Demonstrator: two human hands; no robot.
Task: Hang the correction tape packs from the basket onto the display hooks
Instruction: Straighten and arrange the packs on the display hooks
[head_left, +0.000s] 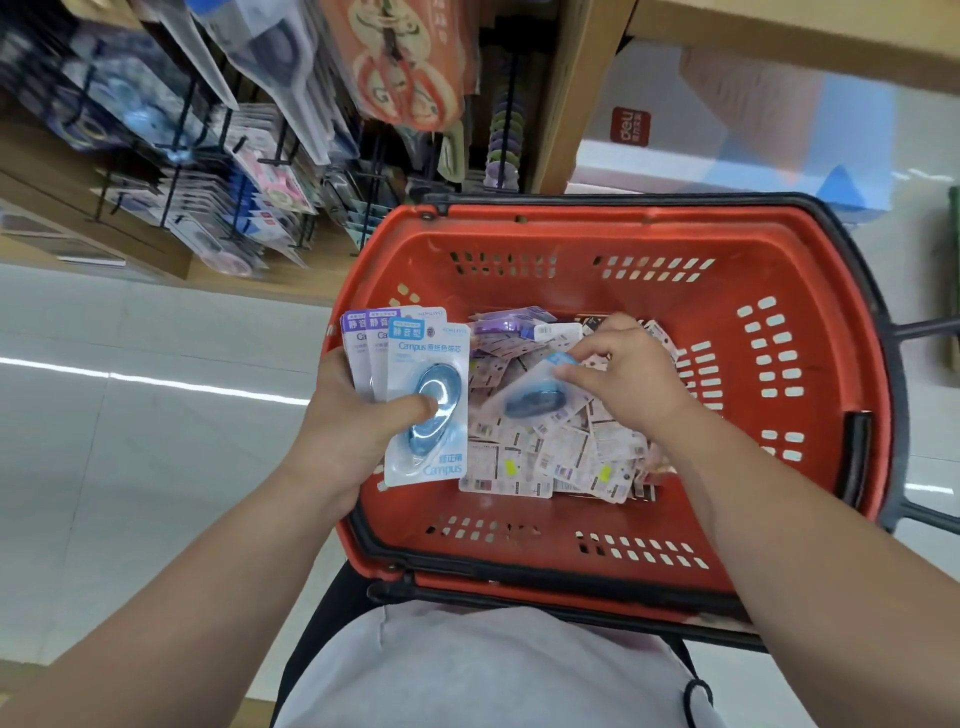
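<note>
A red shopping basket (810, 332) sits in front of me with a heap of correction tape packs (566, 452) lying mostly face down on its floor. My left hand (353, 415) grips a fanned stack of three packs (421, 364) at the basket's left rim, thumb pressed on the blue tape of the front pack. My right hand (628, 379) reaches into the basket and pinches the top of one blue pack (535, 397) that lies on the heap. Black display hooks (228, 208) with hanging packs stand at the upper left.
A wooden shelf upright (576, 98) rises behind the basket, with a white and blue box (727, 135) on the shelf to its right. Packaged scissors (405, 62) hang at the top. Pale floor tiles (156, 415) spread to the left.
</note>
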